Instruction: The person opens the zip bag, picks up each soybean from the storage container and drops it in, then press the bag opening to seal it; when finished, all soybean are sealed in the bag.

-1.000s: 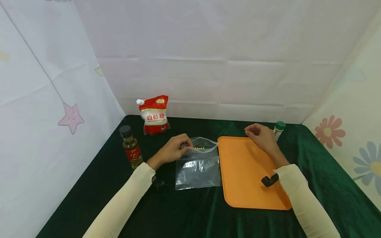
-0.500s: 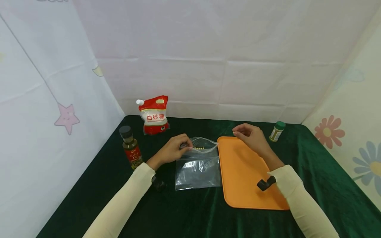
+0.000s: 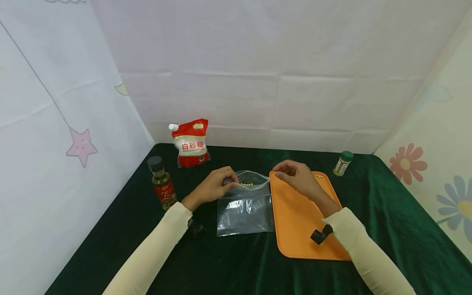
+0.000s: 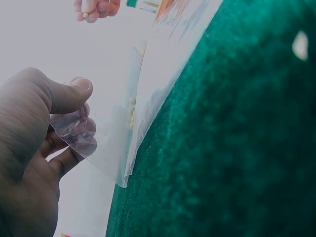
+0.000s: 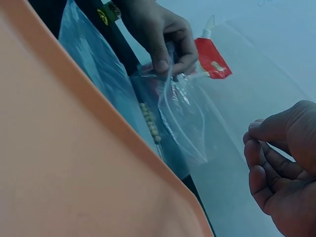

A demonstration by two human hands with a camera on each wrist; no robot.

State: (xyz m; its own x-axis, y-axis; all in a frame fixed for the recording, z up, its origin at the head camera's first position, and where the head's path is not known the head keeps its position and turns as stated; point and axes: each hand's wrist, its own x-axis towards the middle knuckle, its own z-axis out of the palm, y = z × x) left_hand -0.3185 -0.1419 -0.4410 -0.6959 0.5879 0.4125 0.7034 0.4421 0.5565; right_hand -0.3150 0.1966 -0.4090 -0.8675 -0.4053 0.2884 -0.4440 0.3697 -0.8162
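We find the right hand (image 3: 298,176), pinching a pale round bead (image 4: 85,15), shifted to the far-left corner of the orange plastic tray (image 3: 295,229), nearer the clear plastic bag (image 3: 245,215) the left hand (image 3: 214,185) pinches.

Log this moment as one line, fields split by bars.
left hand: holds bag, mouth open | right hand: pinches bead, above tray | bead row: in bag | bits: on tray
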